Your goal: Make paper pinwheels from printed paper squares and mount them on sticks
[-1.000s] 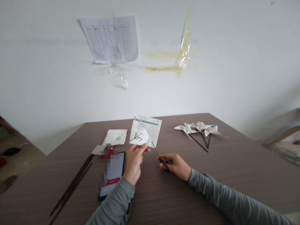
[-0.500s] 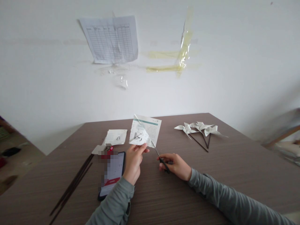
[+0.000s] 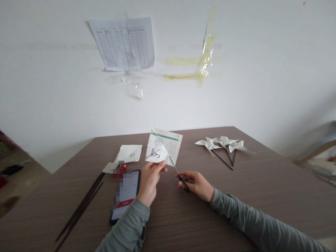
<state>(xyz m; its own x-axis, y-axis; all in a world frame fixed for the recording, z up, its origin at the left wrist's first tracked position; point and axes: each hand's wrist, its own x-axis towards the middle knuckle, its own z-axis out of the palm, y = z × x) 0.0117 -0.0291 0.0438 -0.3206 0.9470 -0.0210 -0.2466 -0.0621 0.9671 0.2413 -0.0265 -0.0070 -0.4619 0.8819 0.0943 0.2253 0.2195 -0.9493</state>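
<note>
My left hand (image 3: 152,178) pinches the lower edge of a printed square sheet of paper (image 3: 170,143), held up above the table. Slits or creases run in from its corners. Fingers of my right hand (image 3: 195,183) are wrapped round the dark handles of a pair of scissors (image 3: 186,185). The blades lie at the paper's lower right corner, along the diagonal; whether they are fully closed I cannot tell. To the right lie several paper pinwheels (image 3: 209,144) on dark sticks. A stack of paper squares (image 3: 130,153) rests at the left.
A phone (image 3: 127,196) lies beside my left forearm. Behind it is a small red and white box (image 3: 120,168), partly blurred. Several dark sticks (image 3: 81,206) lie at the left of the brown table (image 3: 252,196). A printed sheet (image 3: 126,43) is taped to the wall.
The paper has shifted slightly to the right and tilted a little. The scissors' blades have come a bit closer together. Both hands have barely moved.
</note>
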